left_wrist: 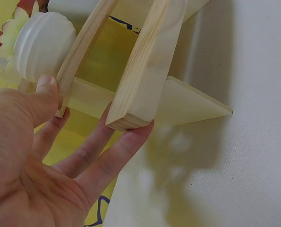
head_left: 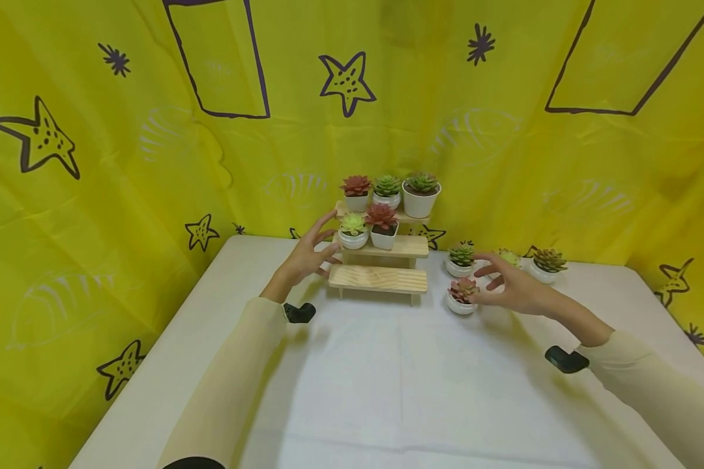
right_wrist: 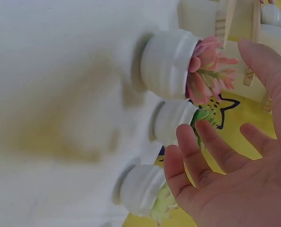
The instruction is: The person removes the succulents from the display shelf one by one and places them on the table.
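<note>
A three-tier wooden stand (head_left: 381, 279) stands at the back of the table. My left hand (head_left: 305, 259) is at its left end, fingers spread. In the left wrist view, the thumb (left_wrist: 46, 90) lies by the edge of one shelf, and fingertips touch the end of the bottom shelf (left_wrist: 140, 90). Several potted succulents occupy the top and middle tiers, including a light green one (head_left: 353, 229) and a red one (head_left: 382, 225). To the right, my right hand (head_left: 516, 290) hovers with spread fingers beside a pink succulent (right_wrist: 171, 64) in a white pot, holding nothing.
Behind the pink succulent stand a green succulent (head_left: 461, 259), a pale yellow-green one (head_left: 509, 257) partly hidden by my hand, and a dark green one (head_left: 545, 264). A yellow patterned curtain (head_left: 340, 143) hangs behind the white table (head_left: 352, 391).
</note>
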Available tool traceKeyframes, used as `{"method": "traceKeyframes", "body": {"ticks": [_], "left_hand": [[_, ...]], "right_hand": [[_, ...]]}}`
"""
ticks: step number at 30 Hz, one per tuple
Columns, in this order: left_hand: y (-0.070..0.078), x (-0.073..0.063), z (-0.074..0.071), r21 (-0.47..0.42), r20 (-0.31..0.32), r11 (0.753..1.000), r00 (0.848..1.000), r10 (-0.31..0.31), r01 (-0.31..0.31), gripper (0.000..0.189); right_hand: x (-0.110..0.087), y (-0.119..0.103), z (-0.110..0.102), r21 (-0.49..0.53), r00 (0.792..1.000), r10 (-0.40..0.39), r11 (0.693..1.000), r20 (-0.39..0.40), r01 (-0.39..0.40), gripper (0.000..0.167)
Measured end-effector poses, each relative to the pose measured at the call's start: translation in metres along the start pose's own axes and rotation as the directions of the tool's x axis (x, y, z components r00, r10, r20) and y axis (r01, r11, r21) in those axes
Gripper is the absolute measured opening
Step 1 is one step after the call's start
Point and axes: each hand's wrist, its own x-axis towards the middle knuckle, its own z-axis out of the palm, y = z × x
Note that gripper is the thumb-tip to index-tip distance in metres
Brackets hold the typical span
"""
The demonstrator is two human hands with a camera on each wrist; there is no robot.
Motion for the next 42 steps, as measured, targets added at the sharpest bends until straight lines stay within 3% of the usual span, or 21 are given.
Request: {"method": "traceKeyframes", "body": {"ticks": [13,42], "left_hand": [[-0.001,0.001,0.001,0.005,-0.002,1.000,1.000,0.001,-0.001,0.073],[-0.001,0.001,0.001,-0.017,-0.005,1.000,1.000,-0.017,0.016,0.073]], "right_hand": [[0.014,-0.024,-0.007,-0.069,0.999,-0.015,0.998,-0.039,0.012,0.081],[0.063,-0.068,0.007,-0.025,0.993,-0.092,0.996,-0.077,0.091,0.081]]}}
